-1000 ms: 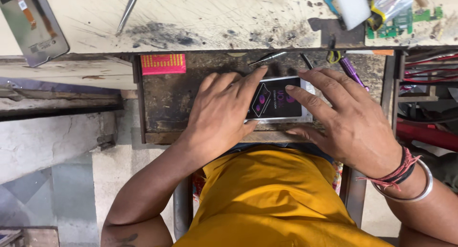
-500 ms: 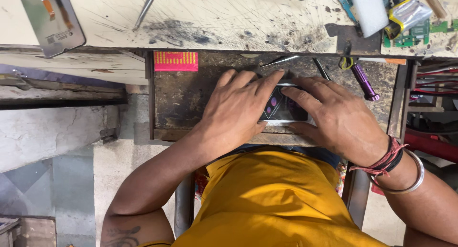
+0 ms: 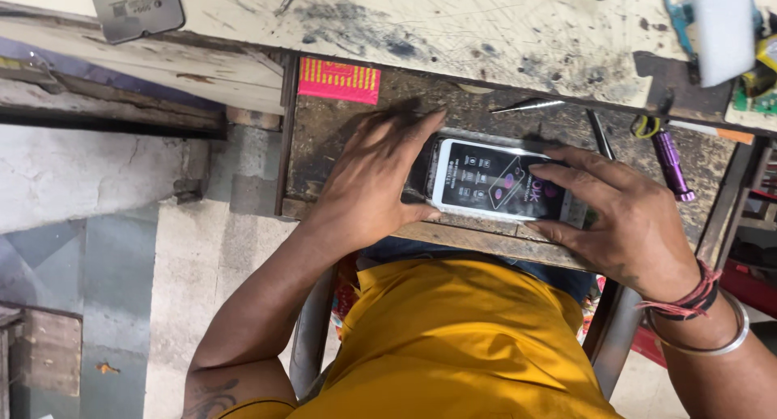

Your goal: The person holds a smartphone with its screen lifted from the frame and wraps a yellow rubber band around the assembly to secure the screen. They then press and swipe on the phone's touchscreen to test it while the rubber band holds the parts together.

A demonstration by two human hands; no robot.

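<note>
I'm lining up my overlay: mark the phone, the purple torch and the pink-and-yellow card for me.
phone (image 3: 495,180): head view, middle of its dark screen.
purple torch (image 3: 670,166): head view, middle of its barrel.
pink-and-yellow card (image 3: 339,80): head view, centre of its striped face.

Left hand (image 3: 376,180) palm down, fingers spread and pointing away from the body, forearm bare and angled back toward the torso, right hand (image 3: 623,225) palm down, fingers extended leftward, bangle and threads around the wrist
</note>
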